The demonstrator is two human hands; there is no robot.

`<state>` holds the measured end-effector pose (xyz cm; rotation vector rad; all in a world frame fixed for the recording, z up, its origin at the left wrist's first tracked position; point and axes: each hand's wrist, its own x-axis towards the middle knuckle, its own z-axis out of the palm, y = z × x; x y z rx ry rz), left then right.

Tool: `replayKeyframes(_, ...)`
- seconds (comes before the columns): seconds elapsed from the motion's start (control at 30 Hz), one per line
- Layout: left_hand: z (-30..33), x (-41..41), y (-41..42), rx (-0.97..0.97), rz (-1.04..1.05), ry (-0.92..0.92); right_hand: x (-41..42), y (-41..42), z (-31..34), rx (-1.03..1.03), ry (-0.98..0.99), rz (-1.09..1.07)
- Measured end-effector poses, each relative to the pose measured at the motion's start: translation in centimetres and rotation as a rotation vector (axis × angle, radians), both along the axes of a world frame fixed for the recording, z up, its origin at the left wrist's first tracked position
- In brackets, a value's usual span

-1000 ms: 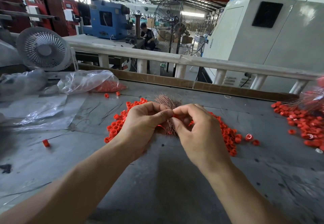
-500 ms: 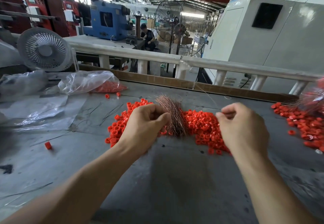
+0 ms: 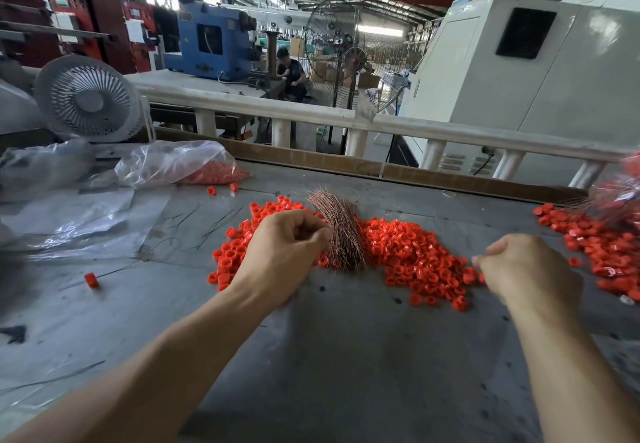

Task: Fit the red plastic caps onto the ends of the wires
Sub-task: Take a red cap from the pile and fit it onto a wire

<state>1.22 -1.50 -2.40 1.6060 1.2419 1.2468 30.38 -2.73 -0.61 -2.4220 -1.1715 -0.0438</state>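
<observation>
The left hand [image 3: 282, 255] curls against the bundle of copper wires [image 3: 341, 231], which lies on the pile of red caps [image 3: 412, 252] on the grey table [image 3: 346, 356]. The right hand [image 3: 528, 269] is curled — whether it holds anything cannot be told.

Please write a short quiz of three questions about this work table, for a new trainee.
1. True or false: the wire bundle lies on top of the pile of red caps.
2. Which hand is next to the wire bundle? A) left hand B) right hand
3. Fill in: the bag at the back left with red caps inside is made of clear ____.

Key: 1 true; 2 A; 3 plastic.
</observation>
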Motion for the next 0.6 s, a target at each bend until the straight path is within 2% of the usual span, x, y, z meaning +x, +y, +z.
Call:
replayKeyframes(0.1, 0.1, -0.1, 0.2, 0.025, 0.039, 0.037, -1.6, 0.1, -0.1, 0.187, -0.025, 0.124)
replayKeyframes(0.2, 0.1, -0.1, 0.3, 0.031, 0.058, 0.07, -4.0, 0.1, -0.1, 0.315, 0.077, 0.305)
replayKeyframes(0.33, -0.1, 0.0, 0.3, 0.041, 0.076, 0.126, -7.1, -0.1, -0.8, 0.253, 0.192, 0.571)
replayKeyframes(0.43, -0.3, 0.0, 0.4, 0.057, 0.075, 0.186, -8.1, -0.4, -1.3, 0.204, 0.189, 0.705)
replayKeyframes(0.6, -0.6, 0.4, 0.4, 0.093, 0.088, 0.296, -9.1, -0.6, -1.4, 0.271, 0.139, 0.92)
